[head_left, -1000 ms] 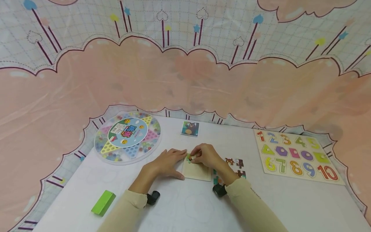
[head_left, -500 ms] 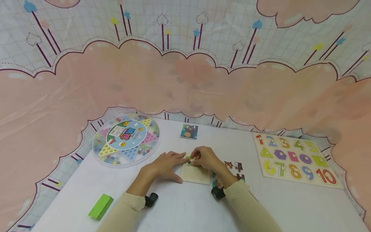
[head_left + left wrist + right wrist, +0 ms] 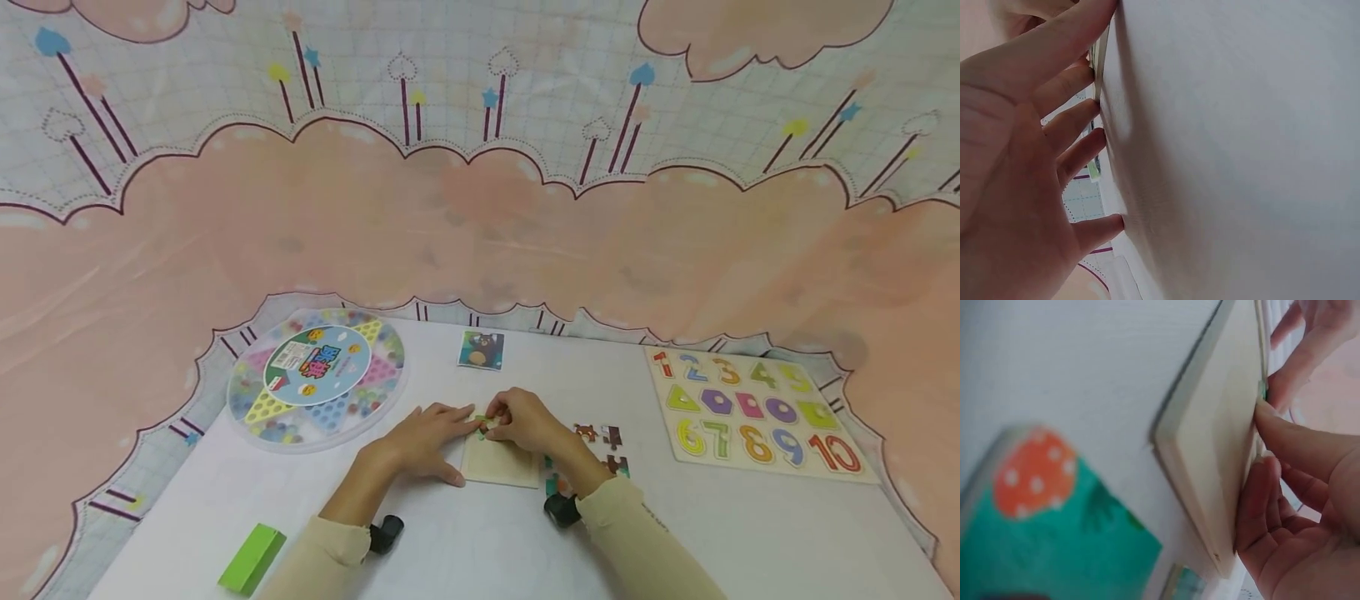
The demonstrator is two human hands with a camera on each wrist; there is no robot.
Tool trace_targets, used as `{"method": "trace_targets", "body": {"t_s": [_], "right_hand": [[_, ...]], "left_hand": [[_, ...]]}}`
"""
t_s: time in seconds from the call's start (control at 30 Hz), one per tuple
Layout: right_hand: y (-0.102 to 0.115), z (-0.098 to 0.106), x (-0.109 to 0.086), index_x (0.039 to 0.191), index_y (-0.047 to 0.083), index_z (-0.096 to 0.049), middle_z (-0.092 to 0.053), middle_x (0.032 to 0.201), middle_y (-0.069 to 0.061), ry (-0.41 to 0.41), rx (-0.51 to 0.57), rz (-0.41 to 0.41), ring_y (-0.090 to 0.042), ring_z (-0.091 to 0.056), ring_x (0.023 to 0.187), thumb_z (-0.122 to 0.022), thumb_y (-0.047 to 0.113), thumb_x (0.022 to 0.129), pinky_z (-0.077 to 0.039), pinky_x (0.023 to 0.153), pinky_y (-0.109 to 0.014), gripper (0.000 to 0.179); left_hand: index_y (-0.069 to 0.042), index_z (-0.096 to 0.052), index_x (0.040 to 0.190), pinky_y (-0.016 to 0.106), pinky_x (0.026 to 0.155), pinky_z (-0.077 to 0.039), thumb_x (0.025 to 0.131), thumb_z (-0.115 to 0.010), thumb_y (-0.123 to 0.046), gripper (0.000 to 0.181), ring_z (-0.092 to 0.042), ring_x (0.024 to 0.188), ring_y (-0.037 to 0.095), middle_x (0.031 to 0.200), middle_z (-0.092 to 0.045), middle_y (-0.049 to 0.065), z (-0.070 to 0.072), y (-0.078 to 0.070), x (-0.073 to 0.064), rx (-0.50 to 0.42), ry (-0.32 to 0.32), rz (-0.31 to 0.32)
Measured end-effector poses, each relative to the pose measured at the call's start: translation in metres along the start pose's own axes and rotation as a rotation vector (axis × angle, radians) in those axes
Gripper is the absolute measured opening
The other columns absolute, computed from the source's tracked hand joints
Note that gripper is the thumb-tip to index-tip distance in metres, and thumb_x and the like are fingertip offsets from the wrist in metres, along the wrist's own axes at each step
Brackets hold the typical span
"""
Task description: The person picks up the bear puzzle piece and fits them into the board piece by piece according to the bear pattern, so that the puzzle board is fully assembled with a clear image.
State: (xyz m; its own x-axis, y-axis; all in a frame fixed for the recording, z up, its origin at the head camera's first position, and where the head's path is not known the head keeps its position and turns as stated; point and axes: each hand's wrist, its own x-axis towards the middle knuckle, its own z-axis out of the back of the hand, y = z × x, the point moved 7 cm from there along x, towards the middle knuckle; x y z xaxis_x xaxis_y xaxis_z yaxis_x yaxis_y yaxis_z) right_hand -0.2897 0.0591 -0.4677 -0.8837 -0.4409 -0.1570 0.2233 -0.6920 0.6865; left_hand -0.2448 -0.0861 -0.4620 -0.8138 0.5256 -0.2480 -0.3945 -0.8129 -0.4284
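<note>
A small pale wooden puzzle board (image 3: 498,468) lies on the white table between the two hands. My left hand (image 3: 420,442) spreads its fingers along the board's left side, thumb near the front corner; fingertips (image 3: 1094,106) touch the edge in the left wrist view. Over the back left of the board, my right hand (image 3: 522,423) pinches a green and brown jigsaw piece (image 3: 483,427), partly hidden by the fingers. Loose jigsaw pieces (image 3: 586,432) lie right of the board, some under the right forearm. One green piece (image 3: 1066,550) with an orange spotted shape shows close up in the right wrist view.
Behind the board lies a bear picture card (image 3: 481,350). A round marble game box (image 3: 318,379) stands at the back left, a number and shape board (image 3: 757,408) at the right. The green block (image 3: 252,559) sits at the front left.
The head view has shifted a little, so everything appears lower and slightly left. Both hands keep their places at the board, the right fingers still at the piece in the back left corner.
</note>
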Motion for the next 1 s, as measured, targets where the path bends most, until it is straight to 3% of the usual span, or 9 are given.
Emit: {"method": "trace_targets", "body": {"t_s": [0.23,0.33,0.5,0.8,1.0], "right_hand": [[0.002,0.006,-0.010,0.119,0.007,-0.066,-0.064,0.111,-0.008,0.046,0.049,0.033,-0.014,-0.057,0.087,-0.075,0.020,0.093,-0.048,0.070,-0.022,0.030],[0.001,0.013,-0.016,0.123,0.008,-0.065,-0.064,0.122,-0.010,0.020,0.063,0.048,-0.014,-0.058,0.089,-0.073,0.023,0.095,-0.050,0.070,-0.022,0.033],[-0.005,0.035,-0.028,0.123,0.011,-0.068,-0.065,0.126,-0.009,-0.082,0.043,0.059,-0.014,-0.056,0.092,-0.072,0.024,0.095,-0.049,0.071,-0.022,0.031],[-0.043,0.077,-0.064,0.125,0.009,-0.067,-0.069,0.125,-0.011,-0.162,0.055,0.004,-0.019,-0.056,0.102,-0.071,0.024,0.096,-0.049,0.078,-0.026,0.033],[-0.068,0.101,-0.074,0.126,0.008,-0.066,-0.069,0.126,-0.012,-0.201,0.036,-0.017,-0.025,-0.057,0.114,-0.072,0.023,0.095,-0.050,0.092,-0.036,0.035]], "left_hand": [[-0.022,-0.049,0.153,0.073,0.123,-0.016,0.078,-0.087,-0.038,0.085,-0.034,0.152,0.032,0.167,-0.036,0.001,-0.004,0.000,0.001,-0.040,-0.003,0.004],[-0.023,-0.049,0.152,0.073,0.123,-0.015,0.078,-0.087,-0.038,0.085,-0.034,0.152,0.032,0.167,-0.037,0.002,-0.005,0.000,0.001,-0.053,-0.004,0.005],[-0.022,-0.050,0.152,0.074,0.122,-0.018,0.077,-0.087,-0.039,0.085,-0.036,0.151,0.033,0.166,-0.039,0.003,-0.002,-0.001,0.003,-0.029,-0.019,-0.010],[-0.021,-0.049,0.153,0.071,0.124,-0.016,0.077,-0.087,-0.038,0.087,-0.034,0.152,0.032,0.167,-0.037,0.002,-0.004,-0.004,0.002,-0.046,-0.005,-0.017],[-0.021,-0.050,0.152,0.070,0.124,-0.016,0.075,-0.089,-0.035,0.087,-0.033,0.153,0.033,0.166,-0.039,0.002,-0.001,-0.002,-0.001,-0.062,-0.017,0.008]]}}
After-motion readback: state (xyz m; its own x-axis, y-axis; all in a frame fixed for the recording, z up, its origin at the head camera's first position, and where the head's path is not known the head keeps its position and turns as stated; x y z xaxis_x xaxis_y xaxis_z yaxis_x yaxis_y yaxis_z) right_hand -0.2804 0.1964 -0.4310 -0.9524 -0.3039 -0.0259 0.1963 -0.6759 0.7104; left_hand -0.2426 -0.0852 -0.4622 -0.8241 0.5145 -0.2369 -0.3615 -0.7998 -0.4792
